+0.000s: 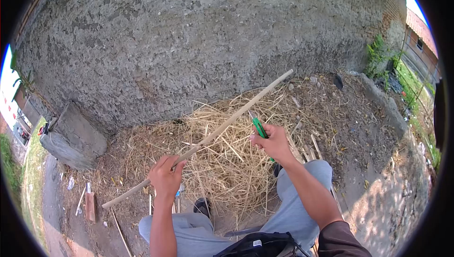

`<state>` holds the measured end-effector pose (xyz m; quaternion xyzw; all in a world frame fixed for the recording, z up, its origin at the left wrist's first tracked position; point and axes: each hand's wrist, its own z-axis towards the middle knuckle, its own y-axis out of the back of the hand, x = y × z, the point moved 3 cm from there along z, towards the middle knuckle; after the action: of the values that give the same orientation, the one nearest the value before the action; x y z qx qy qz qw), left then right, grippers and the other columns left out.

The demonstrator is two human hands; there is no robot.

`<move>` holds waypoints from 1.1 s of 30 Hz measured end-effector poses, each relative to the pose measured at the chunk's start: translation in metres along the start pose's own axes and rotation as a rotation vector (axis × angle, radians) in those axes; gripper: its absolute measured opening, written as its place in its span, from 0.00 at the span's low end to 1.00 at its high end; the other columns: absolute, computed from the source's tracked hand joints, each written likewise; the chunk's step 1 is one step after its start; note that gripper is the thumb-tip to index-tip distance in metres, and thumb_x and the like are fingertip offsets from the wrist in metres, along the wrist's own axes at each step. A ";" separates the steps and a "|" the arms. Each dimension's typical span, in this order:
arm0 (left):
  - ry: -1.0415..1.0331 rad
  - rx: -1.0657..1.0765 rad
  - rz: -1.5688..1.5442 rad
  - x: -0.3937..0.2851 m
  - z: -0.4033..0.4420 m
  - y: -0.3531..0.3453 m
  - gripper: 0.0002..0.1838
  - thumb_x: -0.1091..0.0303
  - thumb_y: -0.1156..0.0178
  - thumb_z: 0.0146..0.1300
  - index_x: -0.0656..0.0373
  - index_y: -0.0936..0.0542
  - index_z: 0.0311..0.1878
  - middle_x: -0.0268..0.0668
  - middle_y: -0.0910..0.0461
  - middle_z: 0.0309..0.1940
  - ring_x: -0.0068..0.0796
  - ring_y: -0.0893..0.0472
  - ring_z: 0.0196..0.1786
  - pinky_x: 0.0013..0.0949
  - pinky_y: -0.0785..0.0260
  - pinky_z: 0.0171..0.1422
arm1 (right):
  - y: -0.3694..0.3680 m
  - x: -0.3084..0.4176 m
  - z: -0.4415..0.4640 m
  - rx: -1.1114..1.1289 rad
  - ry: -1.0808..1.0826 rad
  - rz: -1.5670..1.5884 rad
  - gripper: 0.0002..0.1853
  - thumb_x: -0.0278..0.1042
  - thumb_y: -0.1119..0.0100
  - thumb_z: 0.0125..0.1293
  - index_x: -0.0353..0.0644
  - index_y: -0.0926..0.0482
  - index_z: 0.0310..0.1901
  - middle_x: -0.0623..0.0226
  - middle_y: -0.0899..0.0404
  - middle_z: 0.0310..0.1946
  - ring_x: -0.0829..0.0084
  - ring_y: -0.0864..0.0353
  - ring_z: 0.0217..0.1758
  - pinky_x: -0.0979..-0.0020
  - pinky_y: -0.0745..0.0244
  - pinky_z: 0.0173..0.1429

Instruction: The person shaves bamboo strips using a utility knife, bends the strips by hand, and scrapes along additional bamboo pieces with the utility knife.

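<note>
My left hand (pixel 165 175) is closed around a long pale wooden stick (pixel 227 123), gripping it below its middle. The stick slants from low on the left up to the right, its upper end near the foot of the wall. In my right hand (pixel 273 142) is a green utility knife (pixel 259 128), its blade out and pointing up toward the stick. A small gap shows between blade and stick. Beneath both hands lies a heap of pale straw-like shavings (pixel 227 172). The fingertips of my left hand are partly hidden behind the stick.
A rough grey plastered wall (pixel 203 35) rises right behind the shavings. At the left stands a concrete block (pixel 78 136), with a short brown board (pixel 90 206) on the ground nearby. Thin wood strips (pixel 309 150) lie beside my right knee. A black bag (pixel 260 245) rests at my lap.
</note>
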<state>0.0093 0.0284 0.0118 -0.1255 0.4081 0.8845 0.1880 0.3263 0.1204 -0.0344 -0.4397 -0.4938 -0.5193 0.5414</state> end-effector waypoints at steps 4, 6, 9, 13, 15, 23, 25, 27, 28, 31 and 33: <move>0.000 0.023 -0.005 -0.001 -0.001 -0.007 0.11 0.63 0.27 0.52 0.57 0.15 0.36 0.33 0.16 0.31 0.38 0.18 0.31 0.38 0.28 0.37 | -0.002 0.008 -0.003 -0.109 -0.048 0.126 0.11 0.27 0.33 0.63 0.30 0.18 0.44 0.65 0.16 0.28 0.83 0.21 0.24 0.78 0.28 0.27; 0.002 0.030 -0.010 -0.003 -0.001 -0.009 0.11 0.63 0.28 0.53 0.57 0.15 0.37 0.33 0.16 0.31 0.39 0.17 0.32 0.39 0.28 0.37 | -0.001 0.014 -0.004 -0.111 -0.048 0.111 0.12 0.27 0.34 0.63 0.30 0.18 0.45 0.66 0.17 0.29 0.82 0.22 0.23 0.78 0.28 0.27; -0.034 0.037 0.016 -0.007 0.000 -0.011 0.09 0.63 0.31 0.57 0.56 0.15 0.38 0.34 0.16 0.32 0.40 0.17 0.32 0.39 0.28 0.36 | -0.004 0.011 -0.002 -0.033 -0.037 -0.034 0.13 0.30 0.35 0.66 0.30 0.19 0.47 0.67 0.18 0.31 0.83 0.27 0.22 0.80 0.35 0.24; -0.089 0.073 0.070 -0.011 -0.004 -0.009 0.08 0.62 0.36 0.64 0.55 0.15 0.38 0.38 0.17 0.27 0.43 0.19 0.27 0.40 0.30 0.31 | -0.014 -0.001 0.000 -0.106 -0.035 -0.032 0.15 0.38 0.35 0.67 0.33 0.17 0.45 0.73 0.22 0.26 0.87 0.37 0.18 0.78 0.44 0.22; -0.074 0.136 0.109 -0.012 -0.005 -0.007 0.08 0.63 0.37 0.66 0.56 0.15 0.38 0.39 0.18 0.25 0.44 0.20 0.25 0.39 0.30 0.29 | -0.021 0.018 -0.005 -0.048 -0.100 0.046 0.15 0.41 0.36 0.69 0.35 0.16 0.44 0.80 0.29 0.19 0.88 0.42 0.17 0.77 0.48 0.21; 0.480 0.987 -0.503 -0.037 -0.010 0.009 0.21 0.56 0.50 0.76 0.66 0.18 0.46 0.33 0.17 0.24 0.20 0.18 0.29 0.28 0.28 0.31 | -0.038 0.025 -0.013 -0.070 -0.080 0.190 0.14 0.38 0.37 0.69 0.32 0.18 0.38 0.72 0.23 0.18 0.88 0.34 0.15 0.79 0.43 0.17; 0.370 0.967 -0.402 -0.042 -0.011 0.008 0.22 0.55 0.52 0.77 0.66 0.20 0.50 0.35 0.16 0.28 0.22 0.17 0.33 0.28 0.26 0.35 | -0.044 0.019 -0.018 -0.076 -0.131 0.303 0.14 0.37 0.37 0.68 0.31 0.18 0.35 0.65 0.18 0.21 0.87 0.31 0.15 0.80 0.38 0.16; 0.190 0.946 -0.316 -0.052 -0.007 0.003 0.23 0.54 0.54 0.78 0.65 0.25 0.59 0.40 0.16 0.40 0.26 0.16 0.43 0.30 0.23 0.46 | -0.052 0.015 -0.023 -0.030 -0.132 0.283 0.14 0.38 0.37 0.69 0.31 0.18 0.36 0.66 0.19 0.21 0.85 0.30 0.15 0.79 0.38 0.17; 0.189 0.946 -0.310 -0.054 -0.007 -0.005 0.23 0.54 0.54 0.78 0.65 0.25 0.59 0.40 0.16 0.40 0.26 0.16 0.43 0.30 0.23 0.46 | -0.056 0.016 -0.024 0.015 -0.127 0.256 0.14 0.38 0.38 0.69 0.32 0.18 0.37 0.67 0.20 0.21 0.84 0.30 0.15 0.77 0.37 0.18; 0.601 1.015 -0.856 -0.062 -0.010 -0.040 0.19 0.57 0.56 0.79 0.65 0.25 0.52 0.36 0.19 0.33 0.24 0.19 0.30 0.27 0.25 0.34 | -0.057 0.028 -0.027 0.049 -0.160 0.170 0.17 0.42 0.40 0.70 0.32 0.18 0.37 0.67 0.19 0.23 0.83 0.29 0.16 0.77 0.36 0.20; 0.718 1.004 -0.963 -0.065 -0.011 -0.050 0.17 0.58 0.56 0.79 0.64 0.26 0.51 0.34 0.22 0.31 0.22 0.23 0.25 0.25 0.30 0.29 | -0.054 0.024 -0.023 0.063 -0.200 0.119 0.18 0.44 0.42 0.71 0.33 0.18 0.37 0.67 0.19 0.24 0.82 0.29 0.18 0.75 0.35 0.22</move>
<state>0.0899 0.0348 -0.0049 -0.4670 0.6957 0.3203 0.4419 0.2733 0.0903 -0.0156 -0.5008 -0.5344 -0.4241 0.5327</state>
